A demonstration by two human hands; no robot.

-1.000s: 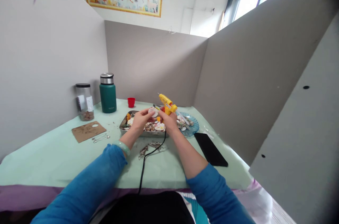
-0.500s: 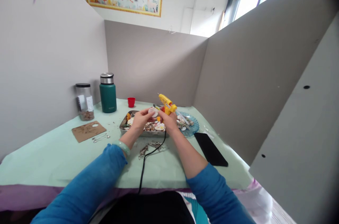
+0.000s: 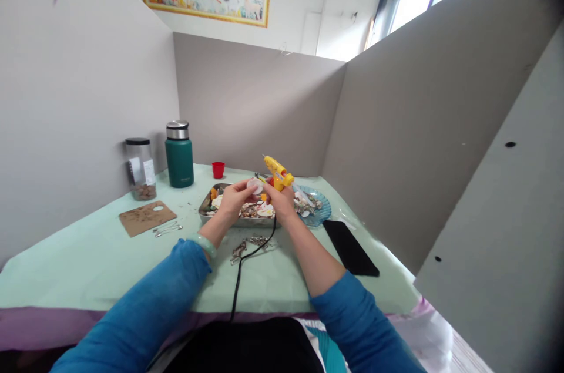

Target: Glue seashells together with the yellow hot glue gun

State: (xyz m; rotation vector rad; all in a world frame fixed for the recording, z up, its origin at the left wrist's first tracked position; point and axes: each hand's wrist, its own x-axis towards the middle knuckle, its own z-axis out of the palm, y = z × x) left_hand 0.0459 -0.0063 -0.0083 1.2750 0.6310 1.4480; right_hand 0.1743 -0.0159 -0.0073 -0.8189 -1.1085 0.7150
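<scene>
My left hand (image 3: pixel 234 198) pinches a white round disc (image 3: pixel 254 186) above a metal tray (image 3: pixel 207 219) of small colourful pieces. In my right hand (image 3: pixel 282 201) is a yellow glue gun (image 3: pixel 277 171), its nozzle pointing up and away to the left. The right fingertips also reach the edge of the disc. A black cord (image 3: pixel 240 276) runs down from the glue gun across the table. Behind my right hand, a blue plate (image 3: pixel 324 208) holds many small decorated pieces. Metal pins (image 3: pixel 240 251) lie in a pile below the tray.
A brown board (image 3: pixel 145 220) with a white oval and several safety pins (image 3: pixel 168 229) lie at left. Behind them stand a jar (image 3: pixel 141 170), a green bottle (image 3: pixel 180 161) and a red cup (image 3: pixel 218 170). A black phone-like slab (image 3: pixel 351 248) lies right. Partitions (image 3: pixel 259 108) enclose the table.
</scene>
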